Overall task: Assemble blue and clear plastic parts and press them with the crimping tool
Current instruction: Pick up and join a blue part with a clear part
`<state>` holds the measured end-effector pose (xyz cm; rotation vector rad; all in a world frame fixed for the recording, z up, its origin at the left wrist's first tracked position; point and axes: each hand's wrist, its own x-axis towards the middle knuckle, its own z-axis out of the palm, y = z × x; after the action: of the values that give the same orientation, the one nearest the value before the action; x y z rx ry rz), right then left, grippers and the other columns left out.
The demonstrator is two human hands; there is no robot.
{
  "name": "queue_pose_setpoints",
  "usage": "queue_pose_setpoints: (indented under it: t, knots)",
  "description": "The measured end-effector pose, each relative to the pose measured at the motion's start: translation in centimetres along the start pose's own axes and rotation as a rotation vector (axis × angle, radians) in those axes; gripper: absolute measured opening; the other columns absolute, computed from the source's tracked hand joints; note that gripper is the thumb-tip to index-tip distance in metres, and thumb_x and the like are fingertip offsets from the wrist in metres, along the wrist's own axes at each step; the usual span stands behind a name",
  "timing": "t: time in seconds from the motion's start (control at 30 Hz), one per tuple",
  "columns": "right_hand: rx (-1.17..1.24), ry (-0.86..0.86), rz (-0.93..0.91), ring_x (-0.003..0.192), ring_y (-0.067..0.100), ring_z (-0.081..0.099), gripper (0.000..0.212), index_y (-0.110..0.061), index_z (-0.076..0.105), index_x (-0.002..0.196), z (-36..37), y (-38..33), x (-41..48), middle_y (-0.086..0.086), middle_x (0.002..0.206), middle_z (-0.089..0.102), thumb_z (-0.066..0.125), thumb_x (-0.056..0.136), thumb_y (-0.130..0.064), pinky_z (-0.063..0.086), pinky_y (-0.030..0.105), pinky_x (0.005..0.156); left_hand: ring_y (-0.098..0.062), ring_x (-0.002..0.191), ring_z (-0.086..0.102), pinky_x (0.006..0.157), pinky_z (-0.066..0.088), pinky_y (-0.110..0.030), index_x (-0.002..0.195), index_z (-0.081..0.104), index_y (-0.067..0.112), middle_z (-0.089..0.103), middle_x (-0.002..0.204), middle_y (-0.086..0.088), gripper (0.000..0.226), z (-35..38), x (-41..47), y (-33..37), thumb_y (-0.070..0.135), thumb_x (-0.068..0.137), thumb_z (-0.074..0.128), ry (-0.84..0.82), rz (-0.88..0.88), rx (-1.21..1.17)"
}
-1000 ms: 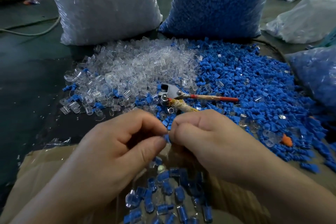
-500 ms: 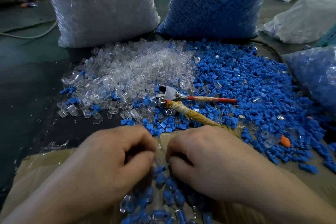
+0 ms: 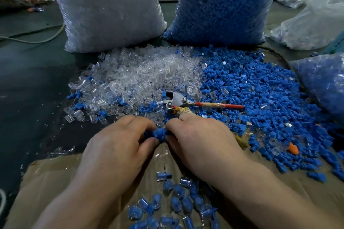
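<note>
Blue part (image 3: 158,134) lies crosswise, its ends pinched by left hand (image 3: 119,141) and right hand (image 3: 197,140).

Dark grey-green floor (image 3: 28,80), dim flat light. Pale cable (image 3: 37,40) snaking far left; flattened brown cardboard sheet (image 3: 55,182) up front.

You are working in a small assembly workshop or factory floor. A sack of clear parts (image 3: 109,9) and a sack of blue parts (image 3: 223,5) stand ahead of you; a clear heap (image 3: 141,72) and a blue heap (image 3: 260,89) spill across the dark floor (image 3: 28,80), a crimping tool (image 3: 178,99) lies among them, and flattened cardboard (image 3: 46,182) holds assembled pieces (image 3: 176,201).
</note>
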<state>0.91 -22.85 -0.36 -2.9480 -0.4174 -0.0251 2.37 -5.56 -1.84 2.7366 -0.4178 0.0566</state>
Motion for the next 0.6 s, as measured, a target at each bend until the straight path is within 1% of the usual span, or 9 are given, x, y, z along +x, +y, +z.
queue_pose_setpoints:
  t: [0.07,0.13,0.2,0.27,0.33,0.4,0.47,0.53,0.6]
  knots:
    - [0.013,-0.01,0.012,0.067,0.018,0.038,0.011,-0.028,0.053,0.104,-0.1,0.1,0.0,-0.007,0.09,0.047,0.046,0.097,-0.023,0.017,0.027,0.046,0.003,0.079,0.054,0.066,0.044,-0.026,0.097,0.063,0.044,0.054,0.087,0.025,0.022,0.2,0.0,0.1,0.056,0.081,0.052,0.028,0.007,-0.019]
    - [0.027,-0.015,0.018,0.062,0.014,0.031,0.007,-0.027,0.048,0.097,-0.1,0.0,0.0,-0.008,0.086,0.042,0.047,0.096,-0.02,0.018,0.027,0.046,0.002,0.079,0.054,0.066,0.044,-0.026,0.097,0.064,0.044,0.055,0.088,0.024,0.022,0.2,0.0,0.2,0.055,0.082,0.053,0.039,0.005,-0.021]
    - [0.02,-0.001,0.025,0.056,0.01,0.023,0.015,-0.028,0.036,0.087,0.0,-0.1,-0.1,-0.01,0.077,0.032,0.046,0.097,-0.022,0.015,0.026,0.046,-0.002,0.085,0.057,0.071,0.049,-0.029,0.107,0.065,0.045,0.058,0.096,0.024,0.028,0.1,-0.1,0.4,0.055,0.083,0.054,0.031,0.001,-0.007]
    - [0.022,0.008,0.019,0.055,0.009,0.023,0.016,-0.029,0.034,0.088,0.0,-0.1,-0.1,-0.01,0.076,0.031,0.045,0.098,-0.025,0.014,0.026,0.045,-0.006,0.092,0.06,0.077,0.052,-0.032,0.116,0.065,0.045,0.061,0.103,0.023,0.037,-0.1,-0.2,0.5,0.055,0.083,0.053,0.024,-0.004,0.001]
    - [0.066,0.003,0.01,0.06,0.014,0.033,0.005,-0.029,0.041,0.098,0.0,-0.1,-0.2,-0.01,0.083,0.041,0.045,0.096,-0.031,0.018,0.027,0.045,-0.008,0.092,0.06,0.076,0.052,-0.033,0.117,0.066,0.043,0.062,0.102,0.021,0.039,-0.1,-0.2,0.8,0.053,0.082,0.052,0.021,-0.008,-0.014]
    - [0.125,0.003,0.006,0.065,0.016,0.04,0.019,-0.031,0.042,0.111,-0.1,-0.1,-0.4,-0.01,0.091,0.051,0.043,0.093,-0.038,0.023,0.029,0.047,-0.005,0.09,0.056,0.074,0.047,-0.03,0.12,0.062,0.043,0.057,0.102,0.025,0.04,-0.1,-0.1,1.1,0.052,0.082,0.054,0.021,-0.023,-0.025]
    - [0.151,0.024,-0.004,0.066,0.015,0.041,0.031,-0.033,0.039,0.117,-0.2,-0.3,-0.5,-0.01,0.094,0.054,0.041,0.09,-0.046,0.024,0.028,0.047,-0.002,0.09,0.052,0.074,0.042,-0.027,0.127,0.055,0.043,0.049,0.104,0.028,0.045,0.1,-0.2,1.1,0.047,0.083,0.059,0.044,-0.056,-0.055]
    - [0.115,0.047,-0.029,0.07,0.018,0.046,0.04,-0.032,0.038,0.122,-0.1,-0.4,-0.7,-0.009,0.096,0.054,0.039,0.09,-0.056,0.027,0.03,0.049,-0.005,0.089,0.052,0.075,0.043,-0.031,0.131,0.051,0.039,0.046,0.106,0.023,0.05,0.1,-0.2,0.8,0.041,0.081,0.057,0.091,-0.104,-0.097]
    - [0.043,0.048,-0.049,0.072,0.021,0.046,0.046,-0.031,0.04,0.126,0.1,-0.4,-0.6,-0.006,0.093,0.048,0.038,0.092,-0.062,0.025,0.03,0.049,-0.007,0.09,0.049,0.078,0.044,-0.032,0.137,0.05,0.036,0.045,0.117,0.015,0.056,0.2,-0.1,0.5,0.04,0.081,0.051,0.091,-0.129,-0.054]
